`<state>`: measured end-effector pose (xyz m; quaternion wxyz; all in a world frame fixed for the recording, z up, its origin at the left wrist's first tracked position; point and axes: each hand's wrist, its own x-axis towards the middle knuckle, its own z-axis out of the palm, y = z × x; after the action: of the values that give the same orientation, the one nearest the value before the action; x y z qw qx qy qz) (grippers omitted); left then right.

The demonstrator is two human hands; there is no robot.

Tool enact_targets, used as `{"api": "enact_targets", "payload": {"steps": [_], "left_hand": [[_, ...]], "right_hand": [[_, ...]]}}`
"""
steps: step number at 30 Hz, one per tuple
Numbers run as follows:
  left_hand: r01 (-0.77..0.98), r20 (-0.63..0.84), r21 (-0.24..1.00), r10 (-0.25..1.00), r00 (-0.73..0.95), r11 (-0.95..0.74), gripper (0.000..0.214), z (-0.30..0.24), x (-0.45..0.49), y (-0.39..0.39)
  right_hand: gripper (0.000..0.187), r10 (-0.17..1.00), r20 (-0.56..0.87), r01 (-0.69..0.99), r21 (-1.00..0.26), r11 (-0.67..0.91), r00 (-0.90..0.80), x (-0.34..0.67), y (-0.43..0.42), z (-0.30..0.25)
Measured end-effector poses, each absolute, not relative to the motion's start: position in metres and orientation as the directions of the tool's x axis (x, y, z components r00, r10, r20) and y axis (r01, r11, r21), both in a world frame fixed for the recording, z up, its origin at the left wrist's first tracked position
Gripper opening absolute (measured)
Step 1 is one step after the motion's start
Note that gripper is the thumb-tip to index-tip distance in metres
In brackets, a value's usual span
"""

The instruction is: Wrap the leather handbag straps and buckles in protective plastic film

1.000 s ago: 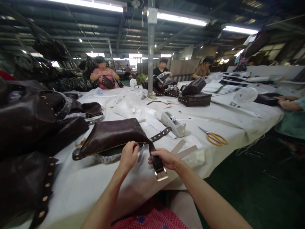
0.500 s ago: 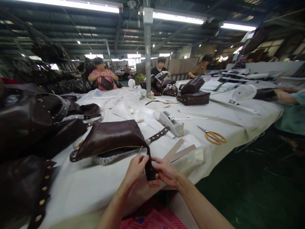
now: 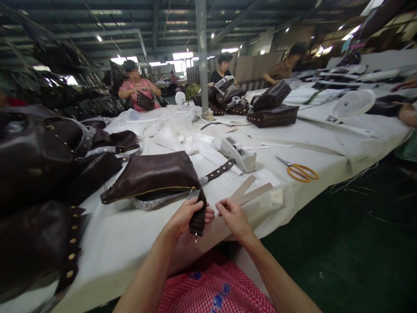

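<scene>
A dark brown leather handbag point(image 3: 159, 171) with a gold zipper lies on its side on the white-covered table. At the bag's near right corner, my left hand point(image 3: 187, 216) is closed around its dark leather strap point(image 3: 198, 215), thumb on top and fingertips showing beyond it. A small metal buckle point(image 3: 196, 238) hangs at the strap's lower end, seen nearly edge-on. My right hand point(image 3: 233, 218) is just right of the strap, apart from it, with thumb and fingertips pinched; whatever may be between them is too small to make out. An eyelet strap point(image 3: 221, 170) extends behind the bag.
A tape dispenser point(image 3: 239, 154) stands behind the hands, with orange-handled scissors point(image 3: 301, 172) to its right. Greyish-brown strips point(image 3: 252, 191) lie near the table edge. More brown bags point(image 3: 32, 152) crowd the left side. A metal pole point(image 3: 202, 56) rises mid-table; several people work around it.
My right hand has let go of the strap and moved slightly right and up. My left hand has turned the strap, so the buckle shows edge-on. The view has tilted down.
</scene>
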<state>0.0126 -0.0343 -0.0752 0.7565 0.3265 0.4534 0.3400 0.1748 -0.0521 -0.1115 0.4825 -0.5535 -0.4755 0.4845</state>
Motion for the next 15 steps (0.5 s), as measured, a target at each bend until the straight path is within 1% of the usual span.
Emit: {"api": "enact_targets", "payload": {"steps": [2, 4, 6, 9, 11, 15], "left_hand": [[-0.207, -0.447, 0.826, 0.833, 0.327, 0.525, 0.023, -0.079, 0.012, -0.039], [-0.160, -0.426, 0.861, 0.857, 0.291, 0.482, 0.027, -0.082, 0.013, -0.046], [-0.100, -0.395, 0.895, 0.878, 0.271, 0.434, 0.027, -0.084, 0.014, -0.053], [-0.014, -0.317, 0.943, 0.912, 0.261, 0.332, 0.025, -0.089, 0.011, -0.065], [0.005, -0.277, 0.958, 0.925, 0.261, 0.285, 0.032, -0.097, 0.007, -0.071], [0.001, -0.294, 0.954, 0.934, 0.202, 0.300, 0.047, -0.122, -0.003, -0.076]], "right_hand": [[0.039, 0.996, -0.090, 0.047, -0.995, -0.090, -0.008, 0.169, -0.050, -0.113], [0.039, 0.986, -0.113, 0.019, -0.994, -0.112, -0.122, 0.161, -0.045, -0.113], [0.039, 0.966, -0.173, -0.025, -0.983, -0.181, -0.193, 0.153, -0.037, -0.112], [0.043, 0.944, -0.269, -0.096, -0.952, -0.291, -0.194, 0.145, -0.027, -0.110], [0.045, 0.941, -0.291, -0.143, -0.938, -0.316, -0.173, 0.142, -0.025, -0.109], [0.050, 0.930, -0.321, -0.279, -0.890, -0.361, -0.179, 0.132, -0.026, -0.113]]}}
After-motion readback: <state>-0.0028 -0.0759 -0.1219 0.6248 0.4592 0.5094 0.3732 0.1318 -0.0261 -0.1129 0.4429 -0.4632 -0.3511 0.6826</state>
